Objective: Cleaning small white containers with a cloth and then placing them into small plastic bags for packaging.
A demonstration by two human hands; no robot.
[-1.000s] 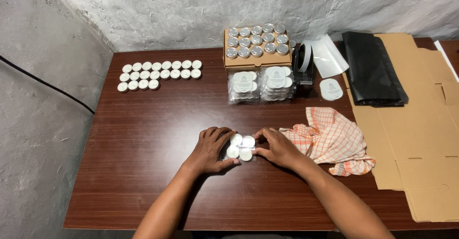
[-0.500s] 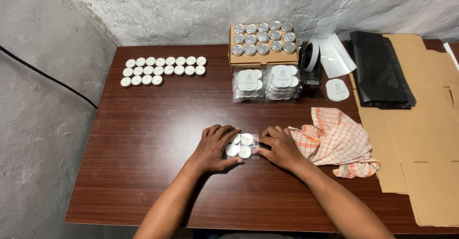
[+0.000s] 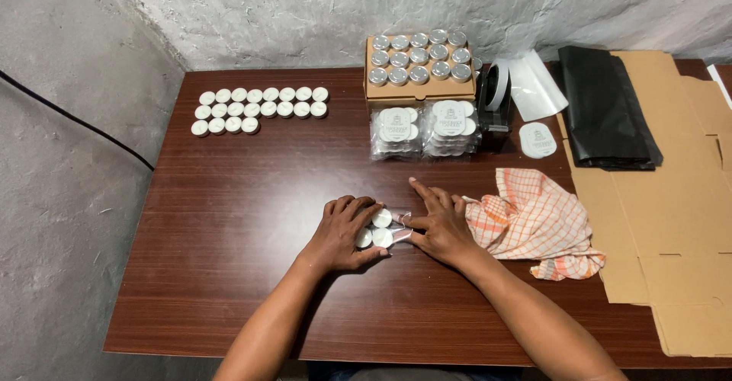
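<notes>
**Two hands close on a small cluster of candles at the table's centre**

A person's left hand [image 3: 341,228] and right hand [image 3: 438,225] press in from either side on a small cluster of white tealight candles [image 3: 379,230], which seems to sit in clear wrapping on the brown table [image 3: 252,274]. The cluster lies between the palms, at three o'clock from the left hand and nine o'clock from the right, and both hands touch it, so neither is the nearer. The left hand's fingers curl narrowly over its near edge; the right hand lies flatter, fingers spread and pointing toward eleven o'clock. Whether either hand truly grips the wrapping cannot be told. The cluster shows no clear long axis.

A checked orange cloth [image 3: 534,221] is crumpled just beside the right hand at three o'clock. Loose candles stand in rows [image 3: 259,109] at eleven o'clock; wrapped packs [image 3: 423,128] and a cardboard tray of silver-cupped candles [image 3: 419,65] stand at twelve to one. Flat cardboard [image 3: 671,221] and black bags [image 3: 606,107] lie at the right edge.
</notes>
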